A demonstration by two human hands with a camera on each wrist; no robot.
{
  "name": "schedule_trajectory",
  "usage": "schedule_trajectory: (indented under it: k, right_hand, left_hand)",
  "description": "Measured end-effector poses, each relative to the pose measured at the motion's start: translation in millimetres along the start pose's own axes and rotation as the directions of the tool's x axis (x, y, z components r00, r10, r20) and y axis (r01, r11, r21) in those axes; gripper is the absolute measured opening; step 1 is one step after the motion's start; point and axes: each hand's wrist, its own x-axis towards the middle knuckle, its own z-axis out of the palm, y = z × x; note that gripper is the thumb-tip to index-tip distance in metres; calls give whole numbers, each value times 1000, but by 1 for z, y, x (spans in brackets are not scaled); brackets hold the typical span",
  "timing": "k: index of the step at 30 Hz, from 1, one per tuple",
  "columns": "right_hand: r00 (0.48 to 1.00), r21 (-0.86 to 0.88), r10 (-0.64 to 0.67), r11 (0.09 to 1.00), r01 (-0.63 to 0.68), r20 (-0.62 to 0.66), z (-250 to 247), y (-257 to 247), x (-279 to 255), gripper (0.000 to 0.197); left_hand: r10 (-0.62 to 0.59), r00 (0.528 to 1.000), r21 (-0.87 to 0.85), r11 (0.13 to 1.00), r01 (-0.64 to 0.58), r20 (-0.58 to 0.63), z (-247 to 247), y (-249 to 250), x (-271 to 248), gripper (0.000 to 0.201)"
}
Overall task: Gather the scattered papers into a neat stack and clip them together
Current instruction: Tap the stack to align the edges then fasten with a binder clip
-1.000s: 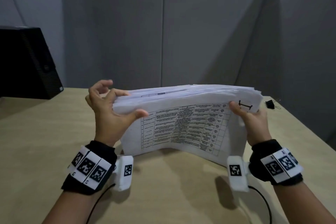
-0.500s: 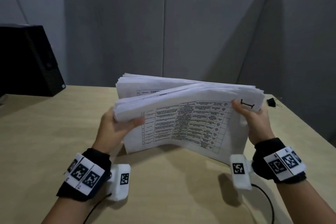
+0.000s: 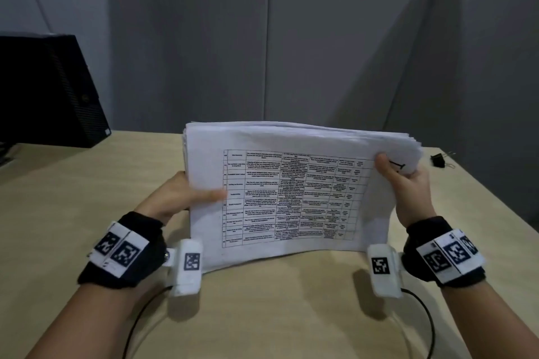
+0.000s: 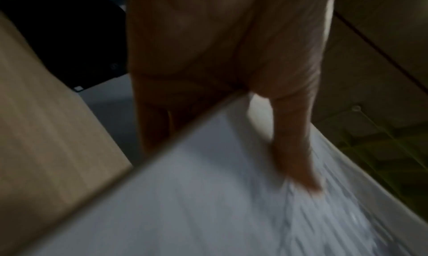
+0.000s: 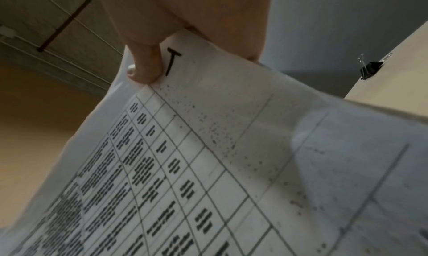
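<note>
A thick stack of white papers (image 3: 291,189) with a printed table on its front sheet stands on its long edge on the wooden table (image 3: 73,183), tilted toward me. My left hand (image 3: 186,195) grips the stack's left edge, thumb across the front sheet, fingers hidden behind. In the left wrist view, blurred, the left hand (image 4: 231,67) lies along the papers (image 4: 208,205). My right hand (image 3: 405,181) pinches the upper right corner, thumb on the front. The right wrist view shows that right hand's thumb (image 5: 143,65) on the papers (image 5: 208,168). A black binder clip (image 3: 440,159) lies on the table at far right.
A black box-shaped device (image 3: 49,93) stands at the table's back left. Grey partition walls (image 3: 291,38) close the back and right. The table's right edge (image 3: 510,213) runs diagonally beside my right wrist. The binder clip (image 5: 370,68) also shows in the right wrist view.
The stack has swung up from lying nearly flat to standing on its edge, and the split left part has closed into one block. My left hand slid lower on the left edge.
</note>
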Motion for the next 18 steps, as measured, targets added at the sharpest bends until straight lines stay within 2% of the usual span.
schedule_trajectory:
  k: [1, 2, 4, 5, 8, 10, 11, 12, 13, 14, 15, 16, 17, 18]
  right_hand:
    - [1000, -2, -4, 1000, 4, 0, 0, -2, 0, 3]
    - [1000, -5, -19, 1000, 19, -1, -1, -1, 1, 11]
    - [999, -15, -34, 999, 34, 4, -1, -2, 1, 15]
    - [999, -12, -39, 999, 39, 4, 0, -5, -1, 16]
    - [999, 3, -40, 999, 40, 16, -4, -4, -2, 13]
    - [999, 3, -35, 999, 35, 19, -8, -4, -2, 12]
    - [999, 0, -31, 1000, 31, 18, -9, -4, -3, 14]
    - [999, -9, -34, 999, 34, 28, -11, -3, -4, 17]
    - [999, -12, -33, 999, 33, 29, -11, -2, -4, 19]
    - [999, -9, -37, 999, 37, 19, -12, 0, -4, 20]
    - [999, 0, -48, 999, 48, 0, -12, 0, -4, 20]
    - [997, 14, -67, 998, 68, -33, -12, 1, -3, 19]
    - [993, 23, -90, 996, 92, -72, -11, 1, -2, 18]
    - [987, 25, -121, 992, 124, -106, -11, 1, -1, 14]
  left_hand:
    - [16, 1000, -35, 999, -16, 12, -3, -1, 0, 80]
    - [44, 998, -72, 996, -46, -35, -4, -4, 1, 68]
    - [89, 987, -50, 994, -97, -136, 3, -4, 1, 26]
    - [87, 987, 10, 996, -87, -134, 6, -1, -1, 8]
    - [-7, 1000, 147, 989, 11, -24, 1, 3, -3, 54]
    - [9, 994, 186, 982, 11, -105, -7, 8, 8, 62]
    - [41, 979, 171, 985, -7, -198, -9, 11, 15, 72]
    - [72, 967, 113, 993, -45, -243, -10, 14, 23, 87]
    - [83, 972, 22, 997, -80, -221, -7, 18, 29, 95]
    - [93, 981, -60, 993, -104, -171, -3, 22, 35, 93]
    - [115, 983, -113, 985, -131, -142, 2, 26, 39, 80]
    - [148, 974, -138, 975, -172, -172, 8, 30, 43, 57]
    - [196, 950, -122, 965, -231, -244, 13, 37, 45, 31]
    - [257, 919, -115, 946, -302, -301, 18, 46, 44, 18]
